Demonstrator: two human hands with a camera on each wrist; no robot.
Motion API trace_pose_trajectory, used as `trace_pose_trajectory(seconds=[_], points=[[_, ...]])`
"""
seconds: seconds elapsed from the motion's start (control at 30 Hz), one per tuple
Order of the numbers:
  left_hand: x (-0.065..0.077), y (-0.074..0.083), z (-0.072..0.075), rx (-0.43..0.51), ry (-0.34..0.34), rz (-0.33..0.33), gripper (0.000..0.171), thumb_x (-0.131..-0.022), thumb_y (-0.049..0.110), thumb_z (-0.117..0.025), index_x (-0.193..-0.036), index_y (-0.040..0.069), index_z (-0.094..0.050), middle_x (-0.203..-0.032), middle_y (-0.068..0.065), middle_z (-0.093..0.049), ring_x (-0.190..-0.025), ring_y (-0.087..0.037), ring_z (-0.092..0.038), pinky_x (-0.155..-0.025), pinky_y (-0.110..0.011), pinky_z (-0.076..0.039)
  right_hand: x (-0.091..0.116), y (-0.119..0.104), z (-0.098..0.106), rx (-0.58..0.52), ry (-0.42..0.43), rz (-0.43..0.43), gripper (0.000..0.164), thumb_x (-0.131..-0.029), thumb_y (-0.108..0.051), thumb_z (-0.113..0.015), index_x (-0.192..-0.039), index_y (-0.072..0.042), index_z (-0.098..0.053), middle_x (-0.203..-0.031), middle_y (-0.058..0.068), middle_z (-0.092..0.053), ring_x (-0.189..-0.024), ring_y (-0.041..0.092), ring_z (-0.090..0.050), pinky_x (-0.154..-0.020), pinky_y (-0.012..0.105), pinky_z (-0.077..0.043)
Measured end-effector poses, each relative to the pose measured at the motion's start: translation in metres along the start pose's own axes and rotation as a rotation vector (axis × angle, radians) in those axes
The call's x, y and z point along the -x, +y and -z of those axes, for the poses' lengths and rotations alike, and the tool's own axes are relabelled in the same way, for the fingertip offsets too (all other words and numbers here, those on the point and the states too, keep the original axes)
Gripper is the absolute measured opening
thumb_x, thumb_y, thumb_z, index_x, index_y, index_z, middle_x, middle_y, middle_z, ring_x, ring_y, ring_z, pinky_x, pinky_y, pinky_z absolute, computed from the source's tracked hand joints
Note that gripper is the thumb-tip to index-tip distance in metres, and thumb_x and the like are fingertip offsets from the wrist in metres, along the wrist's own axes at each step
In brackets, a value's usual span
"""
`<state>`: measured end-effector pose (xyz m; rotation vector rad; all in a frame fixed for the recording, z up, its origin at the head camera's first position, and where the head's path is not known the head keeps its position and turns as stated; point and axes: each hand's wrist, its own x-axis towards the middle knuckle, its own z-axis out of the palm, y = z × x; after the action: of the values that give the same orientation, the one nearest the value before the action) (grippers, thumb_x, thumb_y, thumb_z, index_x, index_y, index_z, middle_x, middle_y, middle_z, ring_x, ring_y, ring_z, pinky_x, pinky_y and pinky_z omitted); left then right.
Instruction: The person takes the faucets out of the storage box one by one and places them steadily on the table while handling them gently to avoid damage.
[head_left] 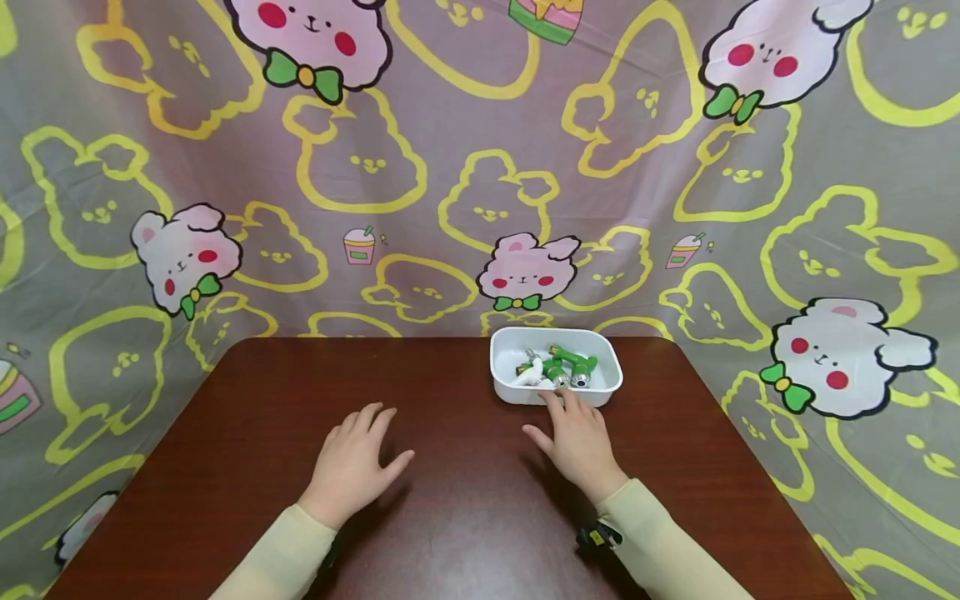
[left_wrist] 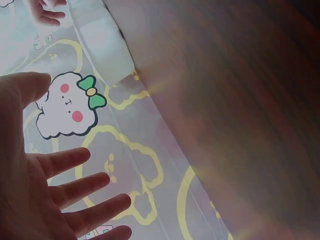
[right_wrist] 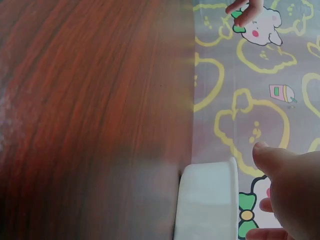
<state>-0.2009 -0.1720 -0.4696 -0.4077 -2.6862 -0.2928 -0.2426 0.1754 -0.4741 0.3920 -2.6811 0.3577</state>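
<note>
A white rectangular plastic tub (head_left: pixel 555 395) stands near the back of the table, right of the middle. Inside it lie several small green fittings (head_left: pixel 576 362) with metal ends, like taps or valves, together with a white piece (head_left: pixel 531 372). My right hand (head_left: pixel 581 437) is at the tub's front side, fingers loosely extended and fingertips overlapping its front wall in the head view. Over the left middle of the table, my left hand (head_left: pixel 350 465) holds nothing, its fingers spread and thumb out. In the left wrist view, the palm (left_wrist: pixel 30 200) shows with nothing in it.
The dark brown wooden table (head_left: pixel 420 517) has its back edge against a hanging cloth (head_left: pixel 420 192) printed with cartoon animals. The cloth also runs along both sides. A black device (head_left: pixel 597 536) is strapped to the right wrist, by the pale sleeve (head_left: pixel 660 533).
</note>
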Motion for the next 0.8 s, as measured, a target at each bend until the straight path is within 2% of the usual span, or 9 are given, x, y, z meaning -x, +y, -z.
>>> trace_pose_trajectory(seconds=[0.27,0.57,0.8], points=[[0.0,-0.001,0.0,-0.001,0.021,-0.018,0.069,-0.087,0.051,-0.078,-0.136,0.005,-0.062,-0.131,-0.016,-0.061,-0.111,-0.038,-0.063,-0.088,-0.057,-0.053,-0.001,0.001,0.003,0.009,-0.006,-0.006,0.061,-0.093,-0.049,-0.074,-0.139,-0.012,-0.061,-0.132,0.019,-0.06,-0.118,0.041,-0.062,-0.096,0.06,-0.048],[0.001,-0.001,-0.003,0.002,0.015,-0.022,0.068,-0.088,0.051,-0.077,-0.136,0.006,-0.062,-0.132,-0.016,-0.061,-0.112,-0.038,-0.064,-0.088,-0.057,-0.054,-0.003,0.001,0.005,0.014,0.031,0.01,0.056,-0.093,-0.046,-0.074,-0.135,-0.011,-0.063,-0.127,0.018,-0.062,-0.115,0.04,-0.063,-0.093,0.059,-0.049],[-0.002,-0.001,-0.003,0.011,0.017,-0.023,0.067,-0.089,0.051,-0.076,-0.136,0.005,-0.062,-0.132,-0.016,-0.061,-0.112,-0.037,-0.064,-0.088,-0.056,-0.054,-0.013,0.005,0.005,0.002,0.084,0.02,0.048,-0.094,-0.043,-0.074,-0.128,-0.011,-0.066,-0.121,0.015,-0.064,-0.109,0.039,-0.065,-0.087,0.058,-0.052]])
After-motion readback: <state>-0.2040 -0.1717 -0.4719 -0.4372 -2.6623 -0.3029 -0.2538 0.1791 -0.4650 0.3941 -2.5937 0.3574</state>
